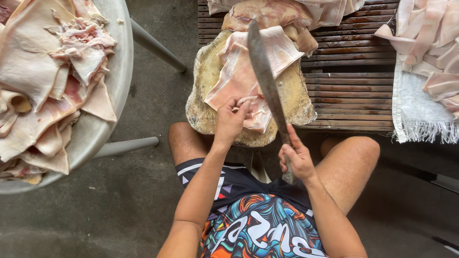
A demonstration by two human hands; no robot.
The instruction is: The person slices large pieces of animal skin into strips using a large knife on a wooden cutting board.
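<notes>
A worn round chopping block sits on a dark slatted wooden platform in front of my knees. A pale pink slab of raw pork skin lies across the block. My left hand pinches the slab's near edge and presses it down. My right hand grips the handle of a long dark cleaver, index finger stretched along the handle. The blade runs away from me over the right part of the slab.
A large round metal table at left is heaped with raw pork skin pieces. More skin lies behind the block. Cut strips rest on a white fringed towel at right. Bare concrete floor lies below.
</notes>
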